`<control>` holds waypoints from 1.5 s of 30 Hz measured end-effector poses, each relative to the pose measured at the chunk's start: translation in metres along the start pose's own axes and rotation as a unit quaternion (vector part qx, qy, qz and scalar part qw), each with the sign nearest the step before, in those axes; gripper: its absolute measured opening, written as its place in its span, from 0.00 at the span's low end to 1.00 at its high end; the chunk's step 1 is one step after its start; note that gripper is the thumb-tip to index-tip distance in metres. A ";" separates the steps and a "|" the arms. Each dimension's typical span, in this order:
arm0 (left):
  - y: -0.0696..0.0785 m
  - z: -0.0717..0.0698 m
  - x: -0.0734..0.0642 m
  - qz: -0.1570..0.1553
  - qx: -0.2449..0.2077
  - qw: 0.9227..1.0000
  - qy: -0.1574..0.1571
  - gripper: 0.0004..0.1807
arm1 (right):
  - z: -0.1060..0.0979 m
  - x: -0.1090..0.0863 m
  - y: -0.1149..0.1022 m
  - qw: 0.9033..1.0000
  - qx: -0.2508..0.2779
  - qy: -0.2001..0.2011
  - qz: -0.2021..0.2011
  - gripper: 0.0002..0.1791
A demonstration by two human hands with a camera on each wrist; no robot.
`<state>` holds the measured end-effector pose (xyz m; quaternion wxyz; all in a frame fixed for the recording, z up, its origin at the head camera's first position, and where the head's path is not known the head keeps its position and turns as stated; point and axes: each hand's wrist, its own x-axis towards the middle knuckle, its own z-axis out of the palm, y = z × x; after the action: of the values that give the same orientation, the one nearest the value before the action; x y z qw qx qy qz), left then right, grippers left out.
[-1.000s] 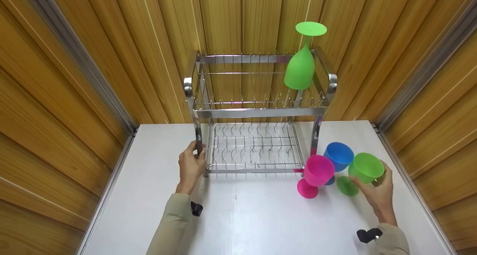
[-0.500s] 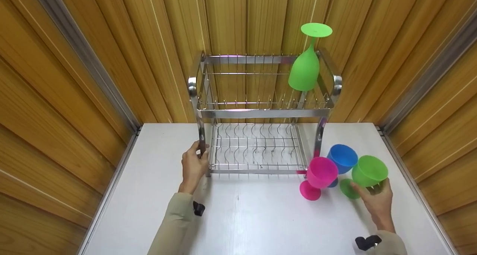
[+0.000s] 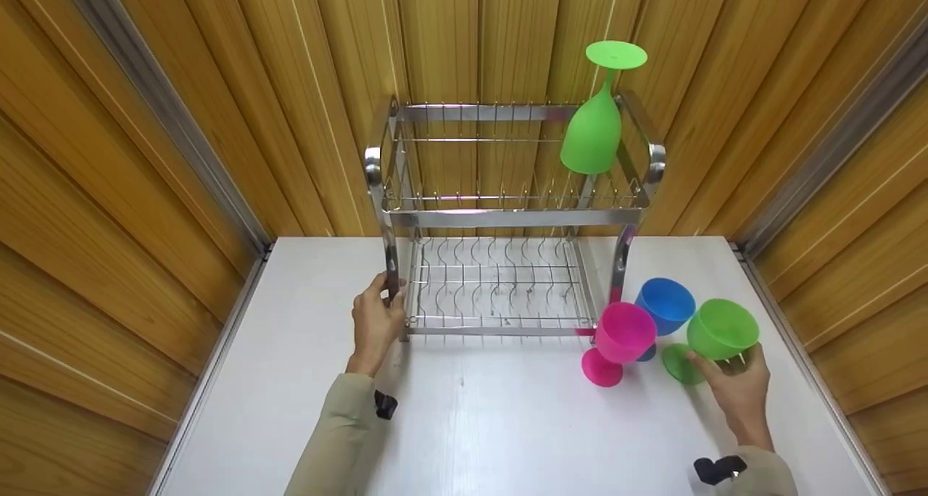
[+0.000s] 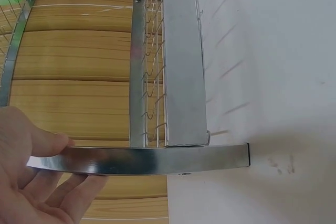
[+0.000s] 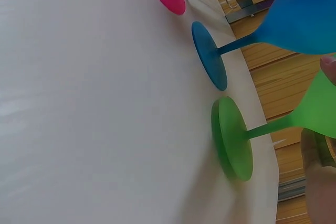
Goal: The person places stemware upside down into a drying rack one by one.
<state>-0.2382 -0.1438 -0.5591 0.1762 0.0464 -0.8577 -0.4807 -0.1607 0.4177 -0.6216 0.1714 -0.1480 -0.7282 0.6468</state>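
Observation:
My left hand [image 3: 375, 329] grips the left front leg of a two-tier metal dish rack [image 3: 507, 219]; in the left wrist view the thumb lies on one side of the leg [image 4: 131, 161] and the fingers on the other. With my right hand [image 3: 739, 394] I hold a green plastic goblet [image 3: 721, 329] low around its bowl. Its round foot [image 5: 239, 140] is at the tabletop; whether it touches is unclear. Beside it stand a blue goblet [image 3: 665, 306] and a pink goblet [image 3: 625, 333], both upright. Another green goblet [image 3: 594, 137] sits upside down on the rack's upper tier, at the right.
The rack stands on a white table [image 3: 493, 423], near the wood-panelled back wall [image 3: 507, 39]. The pink and blue goblets stand close to the rack's right front leg [image 3: 620, 264]. Panelled walls with grey metal edging [image 3: 797, 336] enclose the table at both sides.
My right hand has slid down from the side of the green goblet's bowl to just beneath it, and the goblet has shifted slightly right. The left hand keeps its grip on the rack.

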 end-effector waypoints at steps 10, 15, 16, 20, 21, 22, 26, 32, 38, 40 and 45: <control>-0.001 -0.005 -0.007 -0.014 -0.009 1.000 -0.006 0.11 | -0.002 -0.006 -0.024 0.999 0.026 0.021 -0.019 0.55; -0.002 -0.008 -0.010 -0.015 -0.010 1.000 -0.004 0.11 | 0.000 -0.012 -0.040 0.999 0.031 0.020 -0.035 0.57; -0.002 -0.008 -0.010 -0.014 -0.010 1.000 -0.003 0.11 | 0.000 -0.013 -0.044 0.998 0.035 0.020 -0.041 0.58; -0.002 -0.008 -0.010 -0.010 -0.014 1.000 -0.001 0.12 | 0.001 -0.019 -0.059 0.996 0.052 0.017 -0.068 0.59; -0.002 -0.008 -0.010 -0.009 -0.015 1.000 -0.001 0.12 | 0.001 -0.020 -0.063 0.996 0.055 0.016 -0.075 0.59; -0.002 -0.008 -0.010 -0.009 -0.016 1.000 -0.001 0.12 | 0.002 -0.022 -0.066 0.995 0.057 0.014 -0.083 0.59; -0.002 -0.007 -0.009 -0.008 -0.020 1.000 -0.006 0.12 | 0.005 -0.027 -0.077 0.990 0.079 0.009 -0.119 0.56; -0.002 -0.006 -0.006 -0.016 -0.030 0.999 -0.015 0.13 | 0.011 -0.036 -0.093 0.984 0.093 -0.002 -0.149 0.53; 0.001 -0.005 -0.002 -0.019 -0.035 0.999 -0.026 0.14 | 0.016 -0.044 -0.106 0.980 0.102 -0.019 -0.168 0.54; 0.003 -0.006 -0.001 -0.013 -0.030 0.999 -0.029 0.14 | 0.017 -0.045 -0.109 0.977 0.109 -0.031 -0.179 0.55; 0.002 -0.010 0.001 -0.011 -0.023 0.999 -0.045 0.16 | 0.021 -0.050 -0.114 0.975 0.113 -0.052 -0.182 0.55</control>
<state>-0.2351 -0.1510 -0.5529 0.1331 0.0302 -0.8529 -0.5039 -0.1241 0.3632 -0.5136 0.2638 0.0415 -0.6729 0.6898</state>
